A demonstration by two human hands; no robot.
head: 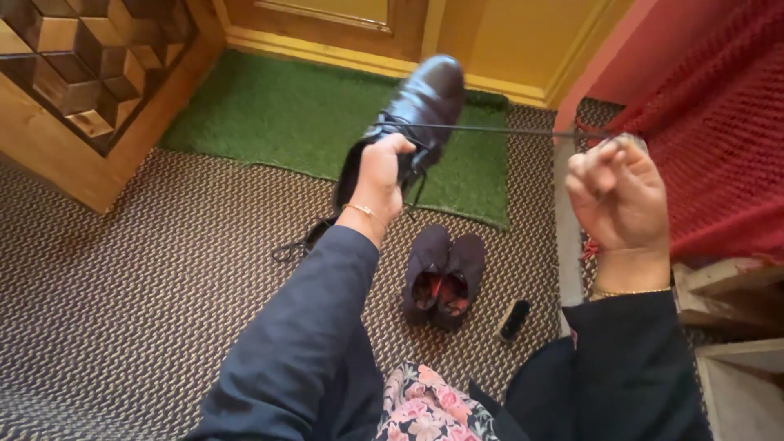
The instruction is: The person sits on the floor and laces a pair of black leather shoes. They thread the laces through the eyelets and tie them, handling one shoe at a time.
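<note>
We're gripping the dark shoe [420, 110] with left hand [384, 175] fingers; right hand [616, 196] fingers are pinching its lace [490, 129], pulling taut.

shoe [429, 102]: dark glossy leather, held aloft, toe up | lace [498, 129]: black, pulled taut rightward

Soft warm light, perhaps slight blur
</note>
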